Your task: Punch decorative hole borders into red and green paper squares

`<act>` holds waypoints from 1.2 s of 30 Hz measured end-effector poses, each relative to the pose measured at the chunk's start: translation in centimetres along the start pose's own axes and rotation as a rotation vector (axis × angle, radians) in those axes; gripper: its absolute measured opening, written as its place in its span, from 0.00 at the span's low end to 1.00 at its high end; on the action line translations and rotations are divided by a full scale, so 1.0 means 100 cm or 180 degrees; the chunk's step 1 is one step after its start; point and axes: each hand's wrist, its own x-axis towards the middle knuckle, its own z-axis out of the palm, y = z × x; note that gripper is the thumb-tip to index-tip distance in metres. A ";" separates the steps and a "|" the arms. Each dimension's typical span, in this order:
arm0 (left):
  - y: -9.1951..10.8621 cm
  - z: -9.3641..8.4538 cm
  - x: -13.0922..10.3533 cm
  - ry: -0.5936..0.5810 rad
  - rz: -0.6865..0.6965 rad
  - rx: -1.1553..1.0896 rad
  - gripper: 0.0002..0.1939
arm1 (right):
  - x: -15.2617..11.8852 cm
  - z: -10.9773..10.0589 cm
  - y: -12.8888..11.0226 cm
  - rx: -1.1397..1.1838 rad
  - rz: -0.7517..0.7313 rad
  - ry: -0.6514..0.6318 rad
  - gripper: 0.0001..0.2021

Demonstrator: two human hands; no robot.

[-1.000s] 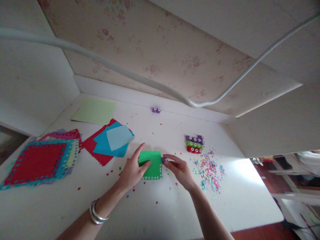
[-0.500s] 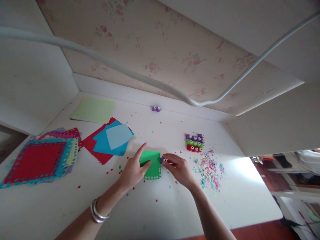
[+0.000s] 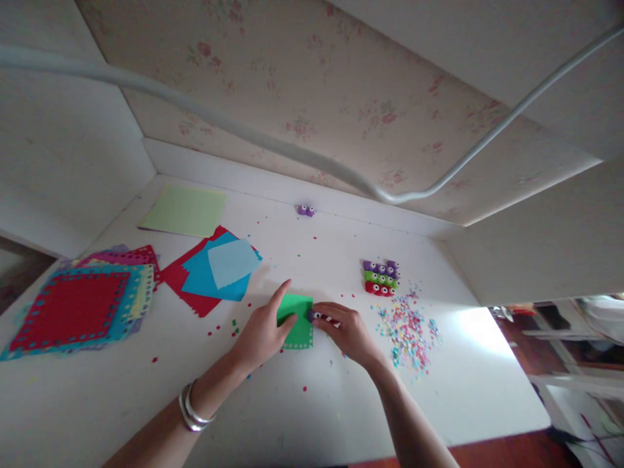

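A green sheet of paper (image 3: 298,325) lies in front of me, with small punched holes along its lower edge and lower right side. My left hand (image 3: 262,330) holds the sheet at its left, thumb on top and index finger stretched out; its other fingers are hidden. In my right hand (image 3: 345,326) is a small purple paper punch (image 3: 312,315) with a white eye on it. The punch sits over the sheet's right edge, above the row of holes. Fingers partly cover it.
More eye-marked punches (image 3: 381,279) in purple, green and red stand at the right, beside a heap of confetti (image 3: 410,335). Two purple punches (image 3: 306,210) are near the back wall. Punched sheets (image 3: 73,312), red and blue papers (image 3: 195,279) and pale green paper (image 3: 184,209) lie left.
The purple punch has shifted slightly left, from beside the green paper onto its right edge. My left hand has moved a little to the right across the paper.
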 end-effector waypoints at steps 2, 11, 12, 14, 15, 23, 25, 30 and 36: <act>-0.003 0.004 0.000 0.0149 0.0289 0.0121 0.34 | 0.001 0.001 -0.001 -0.0045 -0.0030 -0.0003 0.10; 0.006 0.002 -0.006 0.0636 0.0953 0.1382 0.21 | 0.013 -0.009 0.000 -0.0297 -0.0029 0.0128 0.11; 0.006 0.001 -0.007 0.0590 0.0959 0.1454 0.21 | 0.015 -0.010 0.000 -0.0300 -0.0043 0.0049 0.11; 0.004 0.001 -0.007 0.0394 0.0998 0.1532 0.21 | 0.019 -0.009 0.001 -0.0274 -0.0064 -0.0108 0.11; 0.002 0.002 -0.008 0.0292 0.1013 0.1549 0.21 | 0.020 -0.009 0.001 -0.0246 -0.0060 -0.0166 0.10; 0.000 0.003 -0.009 0.0067 0.0981 0.1347 0.23 | 0.025 -0.006 0.000 0.0041 0.0197 -0.0209 0.11; 0.001 0.003 -0.009 0.0081 0.0961 0.1308 0.22 | 0.025 -0.006 -0.001 0.0017 0.0197 -0.0237 0.12; 0.002 0.002 -0.008 0.0064 0.0943 0.1291 0.22 | 0.024 -0.005 -0.002 0.0061 0.0166 -0.0269 0.11; 0.001 0.002 -0.008 -0.0002 0.0928 0.1470 0.22 | 0.024 -0.005 -0.003 0.0078 0.0213 -0.0331 0.10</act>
